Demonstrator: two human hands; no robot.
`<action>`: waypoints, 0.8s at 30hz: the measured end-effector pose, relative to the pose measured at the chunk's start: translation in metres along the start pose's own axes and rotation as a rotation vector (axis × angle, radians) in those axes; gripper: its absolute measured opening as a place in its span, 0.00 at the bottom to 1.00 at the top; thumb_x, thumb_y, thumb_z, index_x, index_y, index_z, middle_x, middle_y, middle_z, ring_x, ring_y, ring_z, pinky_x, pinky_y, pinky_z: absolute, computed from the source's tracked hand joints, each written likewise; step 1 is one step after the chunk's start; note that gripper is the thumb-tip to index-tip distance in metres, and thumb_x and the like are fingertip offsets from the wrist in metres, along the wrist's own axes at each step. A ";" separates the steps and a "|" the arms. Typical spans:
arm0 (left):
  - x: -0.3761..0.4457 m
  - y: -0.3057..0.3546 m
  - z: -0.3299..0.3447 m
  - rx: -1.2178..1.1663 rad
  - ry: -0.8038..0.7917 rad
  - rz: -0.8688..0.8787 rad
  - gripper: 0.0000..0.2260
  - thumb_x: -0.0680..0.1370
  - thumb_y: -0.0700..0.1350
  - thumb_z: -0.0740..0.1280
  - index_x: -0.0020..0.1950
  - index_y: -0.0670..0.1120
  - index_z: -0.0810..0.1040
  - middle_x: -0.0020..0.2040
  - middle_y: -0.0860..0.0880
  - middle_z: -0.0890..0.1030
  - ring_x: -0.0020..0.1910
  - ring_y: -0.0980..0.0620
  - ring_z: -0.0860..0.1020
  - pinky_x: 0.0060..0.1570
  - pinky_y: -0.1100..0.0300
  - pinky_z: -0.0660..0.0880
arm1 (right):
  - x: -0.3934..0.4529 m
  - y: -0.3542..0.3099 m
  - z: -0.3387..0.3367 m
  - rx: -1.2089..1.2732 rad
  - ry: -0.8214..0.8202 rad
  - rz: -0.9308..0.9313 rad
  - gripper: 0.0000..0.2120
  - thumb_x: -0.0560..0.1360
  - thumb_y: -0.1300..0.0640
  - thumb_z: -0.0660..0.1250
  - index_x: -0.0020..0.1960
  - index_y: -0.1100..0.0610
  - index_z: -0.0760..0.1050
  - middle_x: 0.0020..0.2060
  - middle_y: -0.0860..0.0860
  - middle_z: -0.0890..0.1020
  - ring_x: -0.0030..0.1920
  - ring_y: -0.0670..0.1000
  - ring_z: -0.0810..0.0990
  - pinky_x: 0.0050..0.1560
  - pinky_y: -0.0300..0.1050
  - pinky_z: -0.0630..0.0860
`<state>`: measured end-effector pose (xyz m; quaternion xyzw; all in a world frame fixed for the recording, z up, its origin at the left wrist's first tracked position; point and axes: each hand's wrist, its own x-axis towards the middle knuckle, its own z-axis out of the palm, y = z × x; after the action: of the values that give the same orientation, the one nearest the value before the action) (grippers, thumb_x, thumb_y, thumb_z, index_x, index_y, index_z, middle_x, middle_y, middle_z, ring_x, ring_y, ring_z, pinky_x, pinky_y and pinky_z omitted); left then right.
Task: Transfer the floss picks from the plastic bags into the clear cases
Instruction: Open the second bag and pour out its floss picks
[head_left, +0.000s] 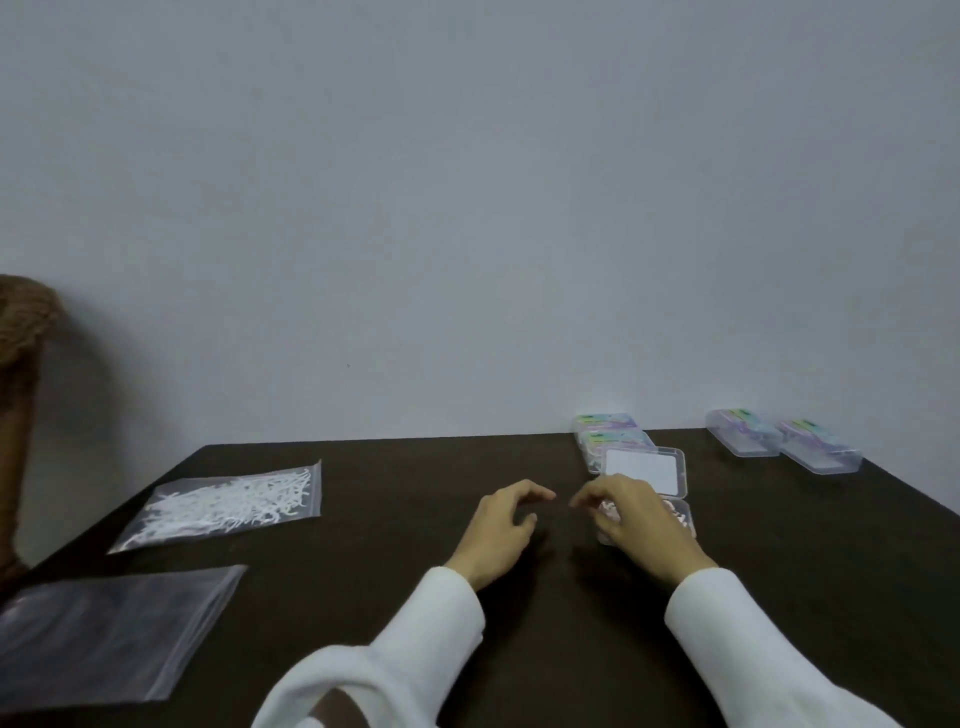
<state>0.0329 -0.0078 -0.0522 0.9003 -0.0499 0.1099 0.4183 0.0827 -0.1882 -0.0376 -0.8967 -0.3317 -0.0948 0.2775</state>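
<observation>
On bench (519, 649): ziplock bag (223, 504) holds white floss picks; open clear case (670, 499) part-filled; both hands loosely curled, empty — left hand (498, 535), right hand (634, 525).

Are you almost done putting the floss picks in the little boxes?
Not yet. Four closed cases at the back look done, and empty bags lie stacked near left. The open case by the right hand holds some picks. The left hand holds nothing. One full bag of floss picks is left.

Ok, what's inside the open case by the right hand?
The open case holds some pale floss picks; the right hand covers most of it, so no count.
</observation>
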 end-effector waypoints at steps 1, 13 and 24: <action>-0.004 -0.002 -0.010 0.020 -0.004 -0.013 0.15 0.79 0.38 0.62 0.62 0.52 0.75 0.64 0.55 0.74 0.65 0.60 0.69 0.64 0.65 0.65 | 0.002 -0.003 0.002 -0.037 0.015 -0.029 0.10 0.76 0.60 0.64 0.54 0.49 0.78 0.52 0.45 0.78 0.53 0.44 0.76 0.56 0.36 0.71; -0.064 -0.054 -0.174 0.365 0.092 -0.238 0.13 0.79 0.40 0.63 0.64 0.47 0.74 0.65 0.49 0.75 0.65 0.55 0.72 0.63 0.66 0.63 | 0.075 -0.116 0.077 0.098 -0.334 -0.126 0.13 0.76 0.61 0.63 0.58 0.50 0.74 0.51 0.46 0.78 0.51 0.42 0.77 0.58 0.40 0.75; -0.082 -0.134 -0.266 0.376 0.316 -0.631 0.14 0.78 0.41 0.65 0.64 0.47 0.74 0.66 0.47 0.73 0.61 0.51 0.73 0.59 0.59 0.70 | 0.157 -0.195 0.151 0.219 -0.480 -0.037 0.13 0.75 0.61 0.65 0.60 0.55 0.72 0.52 0.50 0.79 0.51 0.47 0.78 0.57 0.42 0.75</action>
<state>-0.0638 0.2818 -0.0044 0.9043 0.3149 0.1206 0.2617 0.0739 0.1029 -0.0223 -0.8517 -0.4128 0.1520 0.2846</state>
